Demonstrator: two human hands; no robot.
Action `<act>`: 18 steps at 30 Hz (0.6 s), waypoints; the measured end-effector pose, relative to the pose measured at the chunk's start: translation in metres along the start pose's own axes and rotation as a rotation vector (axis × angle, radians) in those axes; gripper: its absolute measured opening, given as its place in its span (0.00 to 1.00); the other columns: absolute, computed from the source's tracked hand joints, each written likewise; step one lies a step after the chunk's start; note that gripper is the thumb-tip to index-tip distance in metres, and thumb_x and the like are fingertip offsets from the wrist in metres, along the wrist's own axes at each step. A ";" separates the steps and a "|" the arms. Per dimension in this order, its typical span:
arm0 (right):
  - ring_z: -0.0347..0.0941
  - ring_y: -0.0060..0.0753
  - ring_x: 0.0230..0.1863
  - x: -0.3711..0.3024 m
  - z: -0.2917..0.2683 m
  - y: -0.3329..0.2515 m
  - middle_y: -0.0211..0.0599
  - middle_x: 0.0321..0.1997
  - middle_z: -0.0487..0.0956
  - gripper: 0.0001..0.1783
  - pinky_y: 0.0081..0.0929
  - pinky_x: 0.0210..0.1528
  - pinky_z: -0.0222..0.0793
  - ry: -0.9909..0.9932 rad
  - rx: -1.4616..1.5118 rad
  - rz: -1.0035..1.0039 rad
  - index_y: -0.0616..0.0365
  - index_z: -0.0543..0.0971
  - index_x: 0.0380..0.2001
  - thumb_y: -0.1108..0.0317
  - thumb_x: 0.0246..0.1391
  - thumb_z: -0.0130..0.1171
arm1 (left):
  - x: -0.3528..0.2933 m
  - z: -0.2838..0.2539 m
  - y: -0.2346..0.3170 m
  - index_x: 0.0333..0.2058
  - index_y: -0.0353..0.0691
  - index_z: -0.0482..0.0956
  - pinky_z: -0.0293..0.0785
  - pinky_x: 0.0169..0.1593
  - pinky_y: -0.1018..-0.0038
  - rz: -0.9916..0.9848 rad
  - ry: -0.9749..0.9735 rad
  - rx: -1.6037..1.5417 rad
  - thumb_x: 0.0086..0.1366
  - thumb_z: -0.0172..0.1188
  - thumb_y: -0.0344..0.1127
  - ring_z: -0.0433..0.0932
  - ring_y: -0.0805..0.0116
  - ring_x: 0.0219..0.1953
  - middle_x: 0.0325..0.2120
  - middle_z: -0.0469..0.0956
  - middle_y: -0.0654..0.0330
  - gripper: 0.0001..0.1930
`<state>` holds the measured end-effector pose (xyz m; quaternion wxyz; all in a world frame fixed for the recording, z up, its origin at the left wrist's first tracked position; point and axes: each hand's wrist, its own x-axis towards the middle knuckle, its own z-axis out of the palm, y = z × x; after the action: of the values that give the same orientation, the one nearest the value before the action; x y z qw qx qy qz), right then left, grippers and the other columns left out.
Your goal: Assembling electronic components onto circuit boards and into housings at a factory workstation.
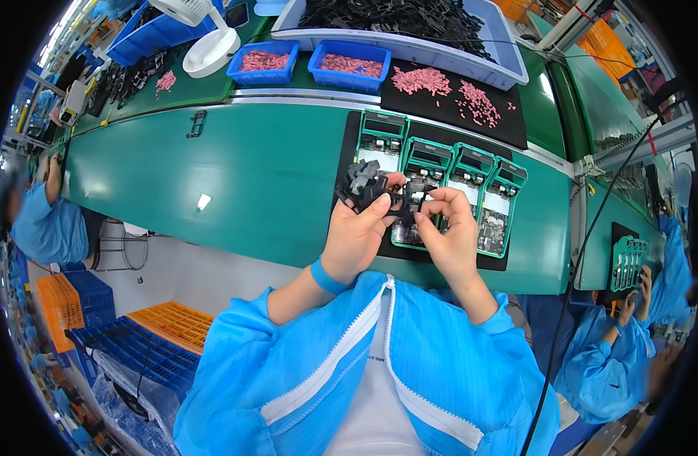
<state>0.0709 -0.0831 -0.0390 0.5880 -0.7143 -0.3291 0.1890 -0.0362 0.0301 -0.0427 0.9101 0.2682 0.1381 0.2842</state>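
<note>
My left hand (350, 237), with a blue band at its wrist, is closed on a bunch of black plastic parts (362, 182). My right hand (454, 237) is just to the right, its thumb and forefinger pinching a black plastic piece (413, 199) at the side of the bunch. Whether that piece is separate from the bunch, I cannot tell. Both hands are above several green frames (507, 216) that stand side by side on a black mat (347, 156). Each frame holds a device with exposed circuit parts; my hands partly cover the middle ones.
A green conveyor-like table (273, 175) runs across, with one black part (196, 124) on it. Behind are two blue bins (262, 63) of pink pieces, loose pink pieces (421, 80) and a large grey tub (516, 64) of black parts. A black cable (592, 228) hangs right; co-workers sit both sides.
</note>
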 end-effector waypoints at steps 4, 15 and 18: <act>0.73 0.19 0.30 0.006 -0.017 -0.004 0.31 0.27 0.78 0.19 0.17 0.34 0.66 0.033 -0.150 -0.026 0.61 0.70 0.42 0.79 0.44 0.59 | 0.004 0.001 -0.012 0.50 0.39 0.69 0.74 0.50 0.63 -0.080 0.021 -0.010 0.65 0.52 0.25 0.76 0.64 0.46 0.44 0.76 0.55 0.15; 0.72 0.35 0.33 0.021 -0.104 0.005 0.33 0.27 0.76 0.17 0.31 0.43 0.65 -0.253 -0.578 -0.389 0.60 0.75 0.40 0.79 0.42 0.60 | 0.005 -0.012 0.006 0.44 0.37 0.72 0.75 0.49 0.59 -0.113 0.020 0.014 0.65 0.51 0.27 0.75 0.58 0.48 0.40 0.77 0.55 0.09; 0.72 0.38 0.35 0.022 -0.115 0.006 0.33 0.28 0.77 0.10 0.32 0.46 0.61 -0.425 -0.612 -0.334 0.57 0.80 0.32 0.78 0.41 0.61 | 0.008 -0.019 0.014 0.45 0.36 0.72 0.76 0.48 0.59 -0.089 0.051 0.021 0.65 0.51 0.27 0.75 0.58 0.48 0.40 0.77 0.55 0.10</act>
<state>0.1630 -0.1507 -0.0148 0.2898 -0.7380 -0.5959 0.1276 -0.0438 0.0524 -0.0505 0.9151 0.2641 0.1759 0.2488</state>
